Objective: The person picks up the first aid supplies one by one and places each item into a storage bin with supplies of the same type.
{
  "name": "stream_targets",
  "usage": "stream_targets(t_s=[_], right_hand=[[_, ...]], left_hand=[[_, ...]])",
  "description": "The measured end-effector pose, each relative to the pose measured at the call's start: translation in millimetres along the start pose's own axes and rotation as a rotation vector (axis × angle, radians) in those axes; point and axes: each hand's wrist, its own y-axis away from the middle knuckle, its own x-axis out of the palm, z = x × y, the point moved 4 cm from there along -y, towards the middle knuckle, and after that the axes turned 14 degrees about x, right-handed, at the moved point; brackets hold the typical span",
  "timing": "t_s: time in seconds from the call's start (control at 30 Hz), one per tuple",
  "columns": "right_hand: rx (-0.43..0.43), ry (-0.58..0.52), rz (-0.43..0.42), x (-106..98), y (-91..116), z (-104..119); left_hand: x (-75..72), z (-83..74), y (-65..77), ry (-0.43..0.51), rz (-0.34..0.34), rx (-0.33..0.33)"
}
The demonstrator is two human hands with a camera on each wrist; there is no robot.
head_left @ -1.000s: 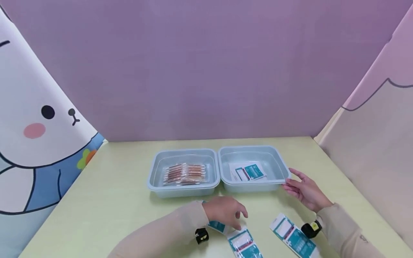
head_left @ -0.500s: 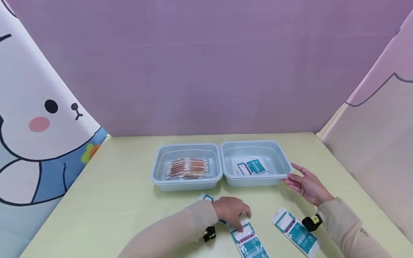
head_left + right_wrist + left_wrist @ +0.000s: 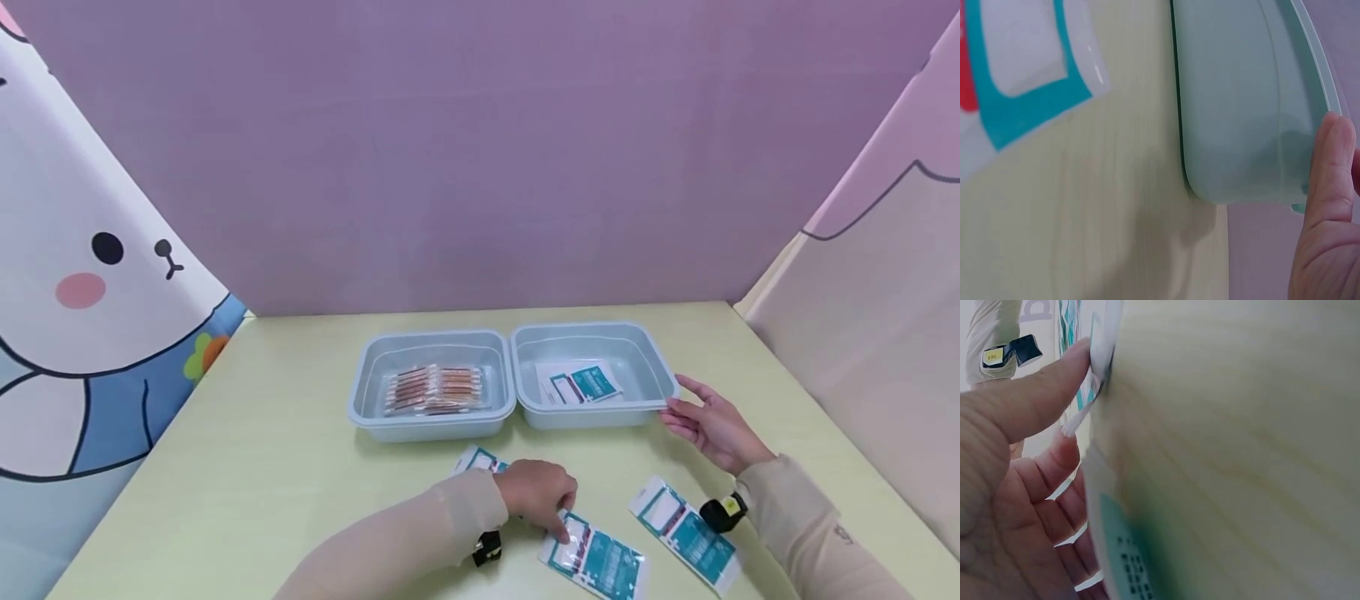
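Observation:
My left hand pinches the end of a flat teal-and-white packet between thumb and index finger, low over the table. In the left wrist view, the edge of that packet shows between the thumb and fingertip. A second such packet lies partly hidden beneath the left forearm. My right hand grips the near right corner of the right pale-blue plastic tub, thumb at the rim, fingers under it. Inside that tub lie teal-and-white packets. Another packet rests beside my right wrist.
A matching tub stands close against the left side of the first, with several bagged brown cotton swabs in it. Both tubs stand on a pale-yellow table. A purple wall rises behind; printed panels flank it.
My left hand has come down onto the packet and taken its end. The packet has swung round, its near end moving right. My right hand stays on the tub's corner.

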Motion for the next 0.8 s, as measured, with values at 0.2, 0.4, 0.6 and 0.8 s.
stream_targets(t_s=[0.2,0.4,0.6,0.8], right_hand=[[-0.002,-0.01,0.011,0.9,0.9,-0.9],[-0.014,-0.004,0.017,2.1,0.5,-0.6],[-0.012,0.017,0.0,1.0,-0.9,-1.1],[-0.029,0.035,-0.004,0.8,-0.4,-0.9]], left_hand=[[-0.2,0.4,1.4,0.029,-0.012,0.017],[-5.5,1.7,3.6,0.125,-0.091,0.069],[-22.2,3.6,10.1,0.26,-0.26,0.115],[-45.2,8.4,18.6,0.509,-0.463,0.139]])
